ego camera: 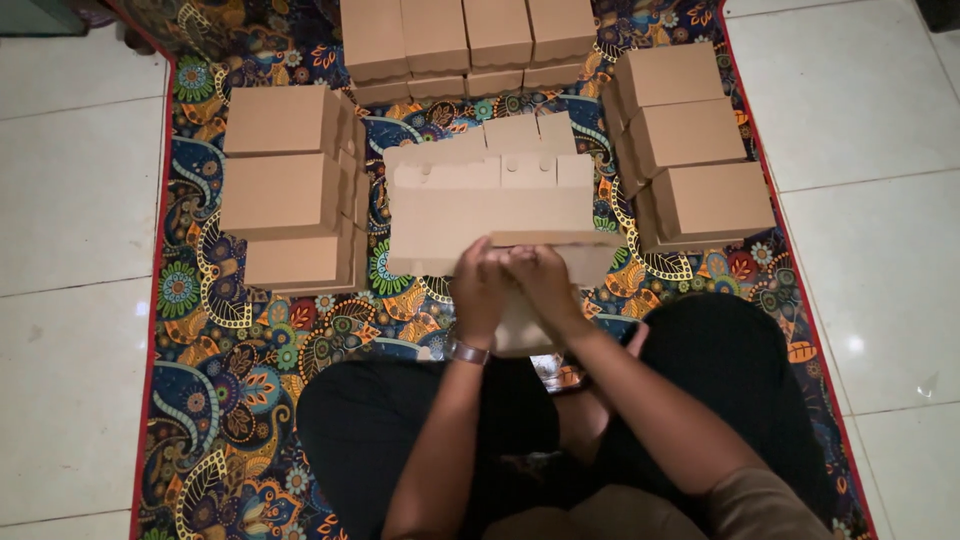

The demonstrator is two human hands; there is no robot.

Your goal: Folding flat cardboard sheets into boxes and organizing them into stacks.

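Observation:
I sit cross-legged on a patterned mat (pixel 230 350). Both my hands meet in front of me on a partly folded brown cardboard box (pixel 560 240). My left hand (pixel 480 285), with a watch at the wrist, grips its near edge from the left. My right hand (pixel 545 280) grips the same edge from the right, touching the left hand. Just beyond lies a stack of flat cardboard blanks (pixel 485 195) with notched flaps on the far side.
Finished brown boxes stand in stacks around me: at the left (pixel 285 185), at the far side (pixel 465 40) and at the right (pixel 690 145). White floor tiles (pixel 70 200) border the mat on both sides. My dark-trousered knees (pixel 740 360) fill the near ground.

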